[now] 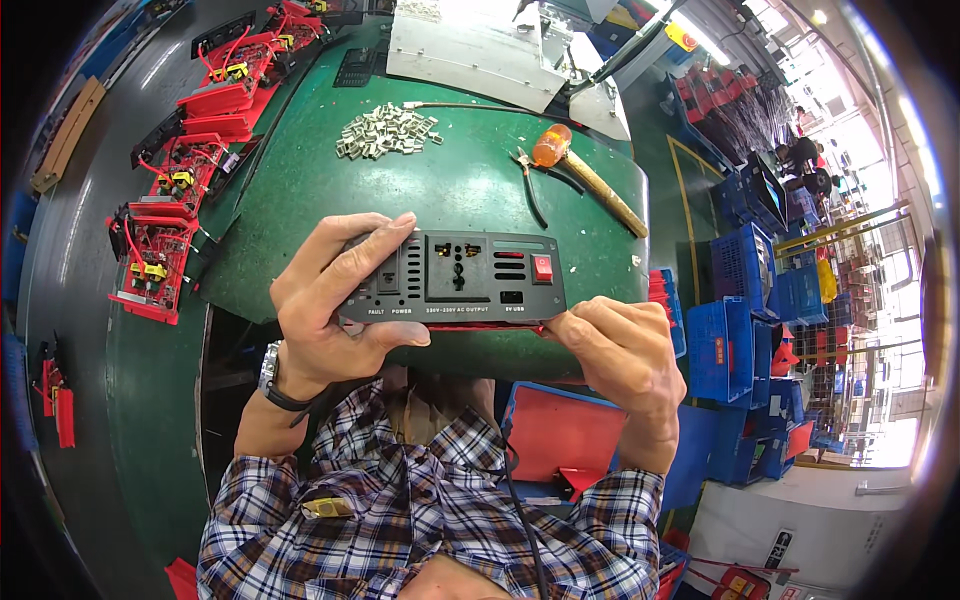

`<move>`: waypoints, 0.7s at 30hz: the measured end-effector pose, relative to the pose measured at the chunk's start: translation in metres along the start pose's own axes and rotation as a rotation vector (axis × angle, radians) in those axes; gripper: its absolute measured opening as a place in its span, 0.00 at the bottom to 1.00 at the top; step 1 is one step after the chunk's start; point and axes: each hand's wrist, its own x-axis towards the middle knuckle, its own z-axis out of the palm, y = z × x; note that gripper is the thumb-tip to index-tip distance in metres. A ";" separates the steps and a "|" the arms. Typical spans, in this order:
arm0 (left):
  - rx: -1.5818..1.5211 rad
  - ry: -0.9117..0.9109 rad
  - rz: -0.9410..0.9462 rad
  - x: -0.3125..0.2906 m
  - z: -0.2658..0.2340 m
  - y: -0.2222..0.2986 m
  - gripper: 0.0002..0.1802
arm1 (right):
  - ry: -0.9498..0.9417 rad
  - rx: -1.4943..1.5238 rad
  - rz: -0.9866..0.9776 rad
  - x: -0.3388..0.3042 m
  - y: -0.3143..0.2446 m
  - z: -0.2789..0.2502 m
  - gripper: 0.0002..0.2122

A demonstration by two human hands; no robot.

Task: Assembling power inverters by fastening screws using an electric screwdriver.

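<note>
Both hands grip a black socket panel [452, 278] above the green surface [440, 190]: left hand [335, 300] wrapped around its left end, right hand [625, 350] pinching the lower right edge. Judged step: fitting the panel; seating it next demands even pressure.

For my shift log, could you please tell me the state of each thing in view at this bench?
Black rectangular plastic socket panel: held up off the bench, face toward the camera.
Left hand: gripping the panel's left end.
Right hand: holding the panel's lower right edge.
Orange-headed wooden-handled mallet: lying on the green mat.
Black-handled pliers: lying beside the mallet.
Small grey metal clips: heaped loose.
</note>
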 end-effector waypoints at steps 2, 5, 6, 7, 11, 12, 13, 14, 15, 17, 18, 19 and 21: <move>0.004 0.002 -0.010 0.003 -0.002 0.001 0.45 | -0.048 -0.033 0.006 0.005 -0.006 -0.007 0.13; 0.015 -0.016 0.012 0.003 -0.002 0.002 0.45 | -0.103 -0.166 0.000 0.006 -0.011 -0.011 0.13; 0.015 -0.007 0.013 0.003 -0.002 0.002 0.45 | -0.128 -0.114 -0.010 0.008 -0.005 -0.013 0.13; 0.017 0.003 0.016 0.004 -0.003 0.003 0.45 | -0.152 -0.063 -0.020 0.009 -0.002 -0.015 0.13; 0.034 0.007 0.013 0.004 0.002 0.003 0.45 | -0.108 -0.058 0.119 0.003 -0.001 -0.009 0.09; 0.034 0.005 0.025 0.004 0.003 0.003 0.45 | -0.097 -0.063 0.120 0.002 0.000 -0.007 0.09; 0.023 0.003 0.015 0.003 0.003 0.002 0.45 | -0.071 -0.020 0.160 0.000 0.000 -0.004 0.08; 0.013 0.001 0.006 0.003 0.004 0.001 0.45 | -0.044 0.023 0.199 -0.001 0.001 -0.003 0.08; 0.008 -0.005 0.015 0.003 0.003 0.002 0.45 | -0.035 0.019 0.206 -0.001 0.000 -0.003 0.08; 0.024 0.002 0.005 0.004 0.002 0.001 0.45 | -0.032 0.087 0.190 0.001 0.004 -0.005 0.10; 0.029 -0.002 0.010 0.004 0.000 0.001 0.45 | -0.024 0.090 0.188 0.003 0.007 -0.005 0.10; 0.017 0.008 -0.015 0.003 -0.002 0.000 0.45 | -0.040 0.125 0.113 0.004 0.013 -0.008 0.09; 0.010 0.020 -0.034 0.002 -0.005 -0.002 0.45 | -0.050 0.159 0.030 -0.002 0.029 -0.012 0.08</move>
